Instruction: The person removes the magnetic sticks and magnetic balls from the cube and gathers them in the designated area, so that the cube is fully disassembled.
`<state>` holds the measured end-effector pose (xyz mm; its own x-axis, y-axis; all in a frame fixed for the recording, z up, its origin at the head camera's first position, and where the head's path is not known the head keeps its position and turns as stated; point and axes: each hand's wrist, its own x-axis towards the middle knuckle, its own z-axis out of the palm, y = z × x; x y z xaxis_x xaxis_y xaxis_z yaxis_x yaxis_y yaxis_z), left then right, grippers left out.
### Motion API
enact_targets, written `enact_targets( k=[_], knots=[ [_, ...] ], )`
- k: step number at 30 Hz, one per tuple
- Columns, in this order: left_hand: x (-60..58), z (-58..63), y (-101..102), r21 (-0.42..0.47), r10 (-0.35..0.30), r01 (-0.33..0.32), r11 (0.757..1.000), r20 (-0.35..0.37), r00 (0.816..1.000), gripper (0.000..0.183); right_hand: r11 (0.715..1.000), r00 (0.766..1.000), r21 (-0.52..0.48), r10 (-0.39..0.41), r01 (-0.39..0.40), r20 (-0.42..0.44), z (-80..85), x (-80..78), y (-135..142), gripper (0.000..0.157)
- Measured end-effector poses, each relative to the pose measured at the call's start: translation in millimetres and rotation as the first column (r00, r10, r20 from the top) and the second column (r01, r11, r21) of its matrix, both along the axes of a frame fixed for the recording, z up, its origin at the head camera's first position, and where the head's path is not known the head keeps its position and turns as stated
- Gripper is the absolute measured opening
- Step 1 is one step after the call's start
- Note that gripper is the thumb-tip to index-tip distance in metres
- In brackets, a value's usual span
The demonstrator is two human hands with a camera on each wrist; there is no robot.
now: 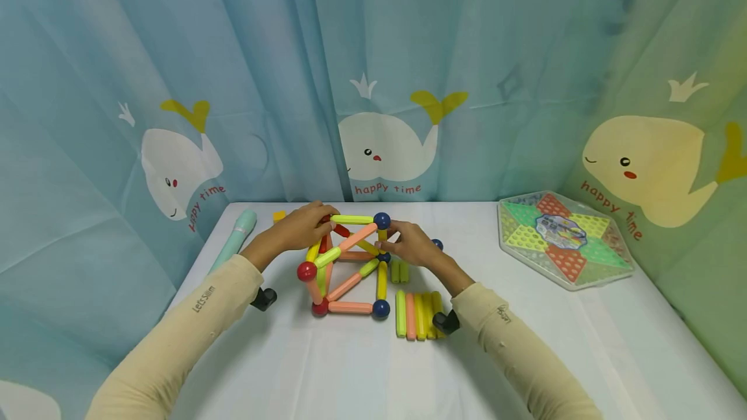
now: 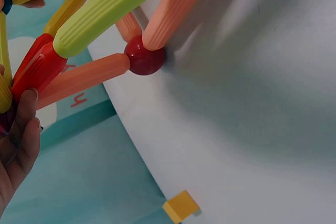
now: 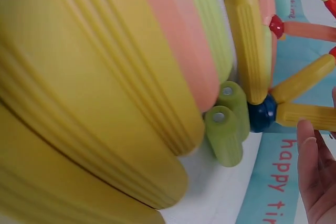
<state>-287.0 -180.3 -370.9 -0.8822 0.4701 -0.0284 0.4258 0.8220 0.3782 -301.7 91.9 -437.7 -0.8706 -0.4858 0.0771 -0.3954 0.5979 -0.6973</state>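
Note:
A frame of magnetic sticks and balls (image 1: 350, 308) stands on the table, with red balls on its left side and dark blue balls on its right. At its upper back left corner, my left hand (image 1: 296, 226) grips a joint; in the left wrist view, fingers lie against a red stick (image 2: 43, 68) and a dark red ball (image 2: 5, 121), partly hidden. My right hand (image 1: 413, 244) pinches a yellow stick (image 3: 304, 116) that rises from a blue ball (image 3: 262, 114) at the back right. Another blue ball (image 1: 382, 220) tops that corner.
Loose yellow, salmon and green sticks (image 1: 411, 316) lie in a row right of the frame, with two green sticks (image 1: 399, 271) behind. A lone blue ball (image 1: 437, 245) is partly hidden by the right hand. A board game box (image 1: 566, 238), turquoise tube (image 1: 236, 238) and yellow block (image 2: 180, 206) lie around.

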Motion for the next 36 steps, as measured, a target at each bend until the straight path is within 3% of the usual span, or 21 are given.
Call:
enact_targets(
  k=[14,25,36],
  knots=[
    [-1.5,-1.5,0,0.01,-0.003,0.003,1.0,0.003,1.0,0.035,1.0,1.0,0.015,0.018,-0.018,0.015,-12.1,-5.0,-1,0.018],
    [-1.9,-3.2,-1,0.001,0.013,-0.013,1.0,0.009,1.0,0.035,0.992,1.0,0.123,0.013,-0.012,-0.011,-8.5,-3.3,-5,0.019],
    [-2.4,-3.9,-1,0.002,0.015,-0.015,1.0,0.006,1.0,0.035,0.996,0.998,0.061,0.064,-0.065,0.01,-11.5,-1.1,-4,0.02]
  ],
)
